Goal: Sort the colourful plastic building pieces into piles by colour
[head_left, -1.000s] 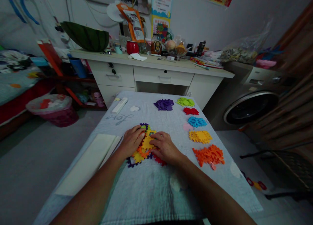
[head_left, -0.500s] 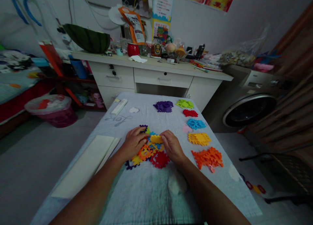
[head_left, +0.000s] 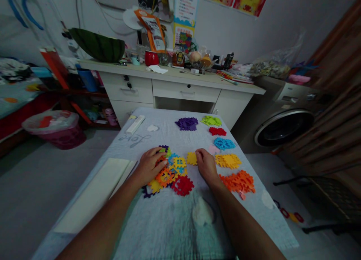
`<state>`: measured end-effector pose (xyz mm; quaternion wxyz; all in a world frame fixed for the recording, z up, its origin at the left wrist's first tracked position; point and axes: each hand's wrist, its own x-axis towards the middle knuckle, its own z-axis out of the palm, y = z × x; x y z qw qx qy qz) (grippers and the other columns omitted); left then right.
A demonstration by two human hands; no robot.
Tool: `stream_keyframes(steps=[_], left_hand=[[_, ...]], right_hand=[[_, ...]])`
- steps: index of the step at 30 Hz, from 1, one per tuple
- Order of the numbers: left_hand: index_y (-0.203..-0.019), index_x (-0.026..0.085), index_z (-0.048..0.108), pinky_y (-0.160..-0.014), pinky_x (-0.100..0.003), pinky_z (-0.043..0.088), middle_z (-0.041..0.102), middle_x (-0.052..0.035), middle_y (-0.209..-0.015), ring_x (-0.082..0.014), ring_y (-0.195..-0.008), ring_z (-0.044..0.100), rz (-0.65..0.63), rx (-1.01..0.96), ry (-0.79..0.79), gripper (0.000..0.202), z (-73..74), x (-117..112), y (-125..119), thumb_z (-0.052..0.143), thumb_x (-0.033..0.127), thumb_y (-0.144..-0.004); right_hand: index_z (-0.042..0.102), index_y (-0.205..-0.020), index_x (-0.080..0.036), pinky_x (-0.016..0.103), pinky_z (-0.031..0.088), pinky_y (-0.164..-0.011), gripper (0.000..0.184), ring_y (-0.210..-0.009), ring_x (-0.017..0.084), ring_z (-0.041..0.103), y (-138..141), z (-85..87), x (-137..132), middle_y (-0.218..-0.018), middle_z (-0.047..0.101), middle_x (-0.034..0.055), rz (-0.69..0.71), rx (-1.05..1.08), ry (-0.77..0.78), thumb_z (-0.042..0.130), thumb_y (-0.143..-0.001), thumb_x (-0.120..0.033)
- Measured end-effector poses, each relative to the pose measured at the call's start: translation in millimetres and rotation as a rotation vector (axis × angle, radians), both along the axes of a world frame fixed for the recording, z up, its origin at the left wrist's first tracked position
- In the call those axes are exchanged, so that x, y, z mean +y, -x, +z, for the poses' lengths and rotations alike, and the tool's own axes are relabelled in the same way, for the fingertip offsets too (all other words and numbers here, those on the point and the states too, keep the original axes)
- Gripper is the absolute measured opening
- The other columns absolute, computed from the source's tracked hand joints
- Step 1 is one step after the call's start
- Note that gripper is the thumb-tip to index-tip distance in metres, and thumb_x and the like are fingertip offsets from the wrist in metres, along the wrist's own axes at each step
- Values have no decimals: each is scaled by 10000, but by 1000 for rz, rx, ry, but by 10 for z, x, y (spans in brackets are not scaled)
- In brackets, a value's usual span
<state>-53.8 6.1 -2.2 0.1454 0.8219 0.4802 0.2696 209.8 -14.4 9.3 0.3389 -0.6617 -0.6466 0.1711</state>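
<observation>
In my right hand (head_left: 207, 164), closed with thumb and fingers together, is a yellow interlocking tile (head_left: 192, 158), pinched at its right edge just above the cloth. My left hand (head_left: 150, 164) lies over the left side of a mixed heap of notched plastic tiles (head_left: 178, 170), fingers apart and touching orange and green pieces. A red tile (head_left: 183, 185) sits at the heap's near right. Sorted piles line the table's right side: orange tiles (head_left: 239, 181), yellow tiles (head_left: 228, 161), blue tiles (head_left: 224, 143), red tiles (head_left: 217, 131) and light green tiles (head_left: 211, 120). Purple tiles (head_left: 186, 123) lie farther back.
The cloth-covered table (head_left: 169, 230) also bears a long white board (head_left: 96, 194) at left and a small white bar (head_left: 135, 125) at the back left. Beyond stands a cluttered white desk (head_left: 186, 90). A washing machine (head_left: 284, 120) is at right, a pink bin (head_left: 56, 130) at left.
My right hand has moved right, carrying a yellow tile away from the heap towards the yellow pile. My left hand stays over the heap. The view has shifted slightly.
</observation>
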Motion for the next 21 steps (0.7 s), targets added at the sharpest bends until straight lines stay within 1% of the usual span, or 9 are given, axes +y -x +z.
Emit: stream_keyframes(steps=[2, 4, 6, 8, 11, 13, 15, 18, 21], left_hand=[[-1175, 221, 652, -1053, -477, 402, 558, -106, -1316, -278, -1219, 515, 52, -24, -10, 428, -22, 17, 25, 461, 480, -893], [-1166, 213, 655, -1060, -484, 397, 545, -116, -1327, -289, -1233, 505, 94, -35, -9, 459, -61, 37, 41, 458, 518, -886], [-1174, 205, 652, -1068, -484, 389, 534, -125, -1336, -294, -1246, 497, 119, -27, 3, 485, -98, 53, 46, 451, 538, -885], [-1184, 188, 648, -1073, -481, 383, 531, -140, -1338, -298, -1250, 496, 127, -2, 19, 514, -118, 61, 42, 438, 551, -886], [-1199, 172, 640, -1076, -480, 377, 531, -153, -1340, -300, -1250, 499, 126, 36, 42, 548, -114, 57, 33, 418, 565, -887], [-1207, 181, 633, -1075, -483, 376, 531, -144, -1345, -299, -1252, 499, 132, 45, 53, 553, -102, 50, 28, 410, 572, -886], [-1201, 194, 634, -1073, -486, 378, 536, -131, -1343, -297, -1246, 505, 140, 39, 55, 547, -97, 43, 28, 405, 576, -884], [-1192, 202, 638, -1066, -490, 385, 548, -121, -1328, -296, -1227, 520, 138, 22, 44, 541, -108, 44, 33, 406, 578, -880], [-1193, 213, 637, -1058, -483, 395, 558, -112, -1311, -289, -1211, 532, 125, 6, 23, 527, -125, 54, 41, 413, 574, -880]], right_hand=[[627, -1090, -140, 346, 413, -903, 304, -990, 230, 557, -65, -9, 2, -1062, 640, 120, 16, -133, -26, 470, -854, -248], [568, -1228, -117, 381, 369, -985, 467, -1122, 259, 492, -109, -11, -16, -1234, 573, 147, 96, -234, -8, 544, -770, -201], [514, -1304, -124, 400, 348, -1010, 590, -1176, 270, 450, -125, -2, -44, -1320, 524, 137, 205, -292, 50, 573, -720, -180], [517, -1304, -146, 405, 347, -1005, 585, -1163, 265, 451, -126, 21, -66, -1301, 540, 116, 276, -325, 94, 576, -723, -180], [553, -1264, -166, 392, 358, -983, 511, -1104, 247, 484, -162, 88, -68, -1222, 583, 103, 294, -352, 97, 587, -755, -192], [559, -1255, -159, 383, 365, -977, 497, -1091, 243, 501, -254, 156, -54, -1203, 594, 111, 271, -368, 86, 612, -763, -203], [564, -1249, -149, 384, 367, -980, 491, -1106, 250, 512, -412, 240, -44, -1208, 595, 125, 215, -392, 75, 634, -766, -208], [572, -1241, -154, 396, 376, -975, 481, -1130, 266, 524, -718, 375, -69, -1224, 594, 139, 85, -431, 70, 651, -772, -227], [597, -1211, -172, 396, 397, -953, 456, -1110, 272, 554, -1005, 474, -135, -1188, 620, 132, -33, -462, 116, 661, -764, -233]])
